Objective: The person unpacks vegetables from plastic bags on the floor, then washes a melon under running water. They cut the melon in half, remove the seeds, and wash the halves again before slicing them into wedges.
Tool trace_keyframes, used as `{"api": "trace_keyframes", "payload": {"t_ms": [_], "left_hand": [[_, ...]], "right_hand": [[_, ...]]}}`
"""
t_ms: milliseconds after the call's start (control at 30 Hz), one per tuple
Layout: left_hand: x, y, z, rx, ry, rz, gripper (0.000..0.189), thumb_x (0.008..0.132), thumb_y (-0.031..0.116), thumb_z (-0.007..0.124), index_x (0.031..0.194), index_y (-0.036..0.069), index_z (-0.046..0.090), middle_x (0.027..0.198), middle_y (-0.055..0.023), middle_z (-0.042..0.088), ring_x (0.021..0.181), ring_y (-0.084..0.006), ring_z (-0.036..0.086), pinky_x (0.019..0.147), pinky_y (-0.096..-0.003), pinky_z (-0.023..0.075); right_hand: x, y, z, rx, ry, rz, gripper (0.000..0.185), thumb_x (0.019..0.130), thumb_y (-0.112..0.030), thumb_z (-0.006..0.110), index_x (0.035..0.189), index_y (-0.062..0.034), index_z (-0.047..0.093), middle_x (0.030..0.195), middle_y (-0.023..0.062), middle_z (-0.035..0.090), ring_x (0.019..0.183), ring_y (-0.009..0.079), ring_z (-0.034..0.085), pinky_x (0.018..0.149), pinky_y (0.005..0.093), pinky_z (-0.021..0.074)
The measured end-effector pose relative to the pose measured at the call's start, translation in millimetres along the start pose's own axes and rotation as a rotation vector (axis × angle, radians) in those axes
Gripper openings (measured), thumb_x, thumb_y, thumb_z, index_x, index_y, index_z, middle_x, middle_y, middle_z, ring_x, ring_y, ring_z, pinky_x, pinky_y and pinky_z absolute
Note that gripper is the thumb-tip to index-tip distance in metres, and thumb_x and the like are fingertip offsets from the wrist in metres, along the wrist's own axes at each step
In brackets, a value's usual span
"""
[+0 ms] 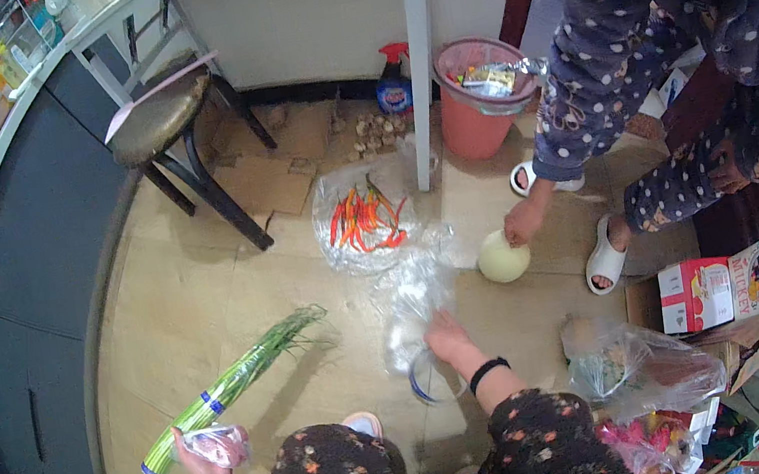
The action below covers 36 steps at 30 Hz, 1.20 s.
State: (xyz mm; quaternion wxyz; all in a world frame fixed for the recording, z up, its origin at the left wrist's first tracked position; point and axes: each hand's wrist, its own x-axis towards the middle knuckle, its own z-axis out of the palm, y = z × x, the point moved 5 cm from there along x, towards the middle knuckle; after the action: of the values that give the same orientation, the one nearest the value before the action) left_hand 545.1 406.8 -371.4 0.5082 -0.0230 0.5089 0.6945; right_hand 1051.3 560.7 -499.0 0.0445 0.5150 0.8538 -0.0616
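Observation:
My left hand (199,455) holds a small clear bag with something pinkish in it (222,446). Beside and beyond it a long bundle of green stalks (224,390), wrapped in plastic and banded in blue, slants up to the right; whether my fingers also hold it I cannot tell. My right hand (447,335) grips a crumpled clear plastic bag (419,287) low over the floor; a round, blue-edged clear item (426,381) shows below that hand. Farther off, red and green chili peppers (364,217) lie on clear plastic. Another person's hand (527,217) touches a pale round vegetable or melon (503,258).
A stool (164,115), a pink waste bin (481,120), a spray bottle (393,82) and garlic-like bulbs (380,132) stand or lie farther off. The other person, in dotted clothes, is at the right. Filled plastic bags (638,366) and boxes (694,296) crowd the right side.

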Motion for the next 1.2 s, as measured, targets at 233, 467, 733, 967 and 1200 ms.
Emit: {"api": "trace_keyframes", "payload": {"t_ms": [233, 467, 733, 967, 1200], "left_hand": [[21, -21, 31, -0.125, -0.174, -0.083, 0.061, 0.086, 0.064, 0.055, 0.102, 0.005, 0.053, 0.089, -0.0123, 0.059, 0.076, -0.0344, 0.059, 0.065, -0.0537, 0.0503], [26, -37, 50, -0.188, -0.279, -0.140, 0.052, 0.089, 0.057, 0.058, 0.101, 0.007, 0.057, 0.096, -0.0093, 0.063, 0.082, -0.0259, 0.061, 0.074, -0.0443, 0.0530], [51, -66, 57, -0.213, -0.411, -0.302, 0.062, 0.088, 0.061, 0.055, 0.114, 0.005, 0.054, 0.107, -0.0137, 0.060, 0.093, -0.0315, 0.059, 0.082, -0.0495, 0.0513], [42, -62, 57, -0.224, -0.391, -0.261, 0.071, 0.086, 0.068, 0.051, 0.117, 0.005, 0.051, 0.111, -0.0182, 0.058, 0.088, -0.0417, 0.058, 0.069, -0.0609, 0.0506], [22, -38, 4, -0.305, -0.042, -0.043, 0.062, 0.085, 0.067, 0.054, 0.100, 0.007, 0.053, 0.076, -0.0137, 0.061, 0.057, -0.0324, 0.059, 0.050, -0.0478, 0.0526]], "right_hand": [[-63, 86, -41, 0.884, 0.178, 0.464, 0.042, 0.081, -0.010, 0.060, 0.122, -0.0049, 0.055, 0.116, 0.0240, 0.060, 0.107, 0.0381, 0.060, 0.093, 0.0475, 0.0470], [-193, 104, -174, 0.142, -0.037, 0.632, 0.035, 0.082, -0.001, 0.052, 0.115, -0.0057, 0.060, 0.111, 0.0223, 0.064, 0.100, 0.0408, 0.062, 0.085, 0.0467, 0.0499], [-151, 92, -376, 0.435, 0.623, 0.288, 0.021, 0.082, 0.006, 0.052, 0.099, -0.0052, 0.058, 0.091, 0.0144, 0.066, 0.086, 0.0298, 0.066, 0.078, 0.0377, 0.0500], [-75, 190, -409, 1.198, 0.956, 0.279, 0.030, 0.087, -0.004, 0.061, 0.115, -0.0021, 0.052, 0.107, 0.0105, 0.064, 0.094, 0.0221, 0.065, 0.078, 0.0353, 0.0547], [65, 322, -388, 1.524, 1.370, 0.356, 0.049, 0.082, 0.011, 0.049, 0.127, -0.0082, 0.047, 0.109, 0.0087, 0.061, 0.093, 0.0258, 0.064, 0.074, 0.0407, 0.0566]]}}
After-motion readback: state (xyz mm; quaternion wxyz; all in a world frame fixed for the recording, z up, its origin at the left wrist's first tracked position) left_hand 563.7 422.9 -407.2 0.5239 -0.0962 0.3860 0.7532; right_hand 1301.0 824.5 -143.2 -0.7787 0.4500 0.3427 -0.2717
